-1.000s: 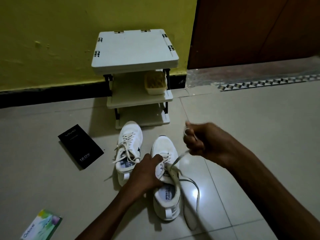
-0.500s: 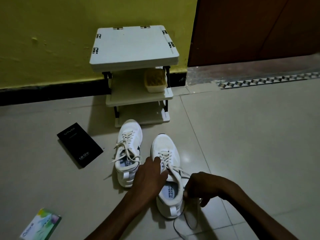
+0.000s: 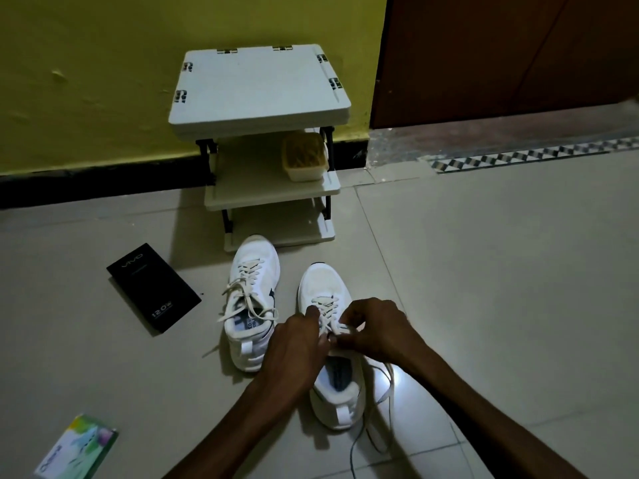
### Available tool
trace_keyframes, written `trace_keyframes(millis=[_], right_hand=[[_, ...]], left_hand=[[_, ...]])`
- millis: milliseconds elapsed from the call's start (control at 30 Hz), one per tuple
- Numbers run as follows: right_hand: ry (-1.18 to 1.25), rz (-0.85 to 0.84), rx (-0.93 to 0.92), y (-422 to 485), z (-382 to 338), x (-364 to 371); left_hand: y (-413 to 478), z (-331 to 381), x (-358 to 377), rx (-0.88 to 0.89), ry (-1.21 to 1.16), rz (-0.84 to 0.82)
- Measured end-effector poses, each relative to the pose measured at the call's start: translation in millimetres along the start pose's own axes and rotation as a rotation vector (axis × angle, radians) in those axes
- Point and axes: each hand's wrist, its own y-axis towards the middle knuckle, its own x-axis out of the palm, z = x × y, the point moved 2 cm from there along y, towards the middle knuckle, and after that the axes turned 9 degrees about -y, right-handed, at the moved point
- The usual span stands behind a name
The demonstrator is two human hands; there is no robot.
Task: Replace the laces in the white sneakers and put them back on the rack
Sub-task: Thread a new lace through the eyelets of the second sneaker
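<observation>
Two white sneakers stand side by side on the tiled floor, toes toward the rack. The left sneaker (image 3: 251, 299) is laced, its loose ends spread over its sides. Over the right sneaker (image 3: 324, 292) both hands meet at the upper eyelets. My left hand (image 3: 297, 350) rests on the tongue and side, its fingertips on the crossed lace. My right hand (image 3: 375, 328) pinches the lace (image 3: 389, 385), whose free end trails down the shoe's right side to the floor. The white rack (image 3: 262, 95) stands just beyond the shoes.
A small container (image 3: 304, 155) with yellowish contents sits on the rack's middle shelf. A black phone box (image 3: 154, 286) lies on the floor left of the shoes, a green-and-white box (image 3: 77, 447) at the bottom left. A yellow wall and a brown door stand behind.
My right hand first dropped from a raised pull to the shoe's heel side, then came up to the upper eyelets. My left hand stayed on the right sneaker.
</observation>
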Motion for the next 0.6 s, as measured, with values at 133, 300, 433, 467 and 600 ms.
trace_keyframes(millis=[133,300,433,467,600], right_hand=[[-0.042,0.077,0.016,-1,-2,5],[0.005,0.012,0.045,3,5,5],[0.284,-0.143,0.105,6,9,-1],[0.391,-0.173,0.142,7,11,-4],[0.427,-0.264,0.161,15,14,-14]], left_hand=[[3,-5,-1,-0.016,0.001,-0.025],[3,-7,-4,-0.012,-0.041,-0.028],[-1,-8,-6,0.020,-0.054,-0.029],[-3,-10,-6,0.023,-0.060,-0.041],[-6,-11,-3,0.031,-0.099,-0.023]])
